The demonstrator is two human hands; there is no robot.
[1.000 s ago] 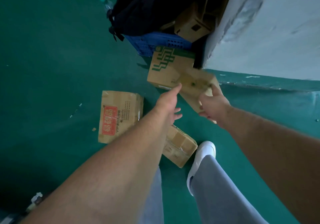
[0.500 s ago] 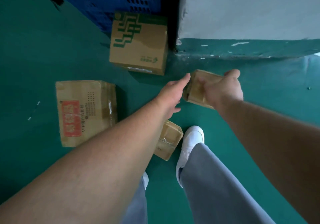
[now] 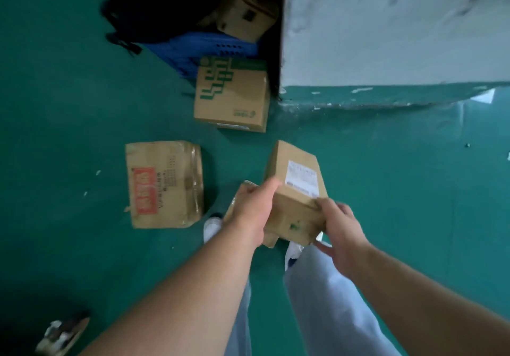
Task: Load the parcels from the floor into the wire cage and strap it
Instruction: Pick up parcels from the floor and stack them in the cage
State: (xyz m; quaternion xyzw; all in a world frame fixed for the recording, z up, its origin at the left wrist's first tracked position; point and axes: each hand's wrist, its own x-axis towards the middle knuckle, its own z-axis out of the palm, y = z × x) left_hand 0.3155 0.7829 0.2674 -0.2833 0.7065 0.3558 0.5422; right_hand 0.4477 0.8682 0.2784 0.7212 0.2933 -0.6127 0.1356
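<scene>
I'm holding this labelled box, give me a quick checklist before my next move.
1. Labelled box off the floor: ok.
2. Grip: left hand presses its side, right hand holds its near corner: ok.
3. Wire cage position: cannot tell, out of view.
4. Footing: small box lies by the shoes: not ok.
5. Floor parcels loaded: not ok, red-label box and green-print box lie there.

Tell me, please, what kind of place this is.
Probably a parcel depot or storeroom: a green-printed parcel and a red-labelled parcel lie on the green floor, a blue crate stands near the wall, and the left hand and right hand hold a parcel with a shipping label.
</scene>
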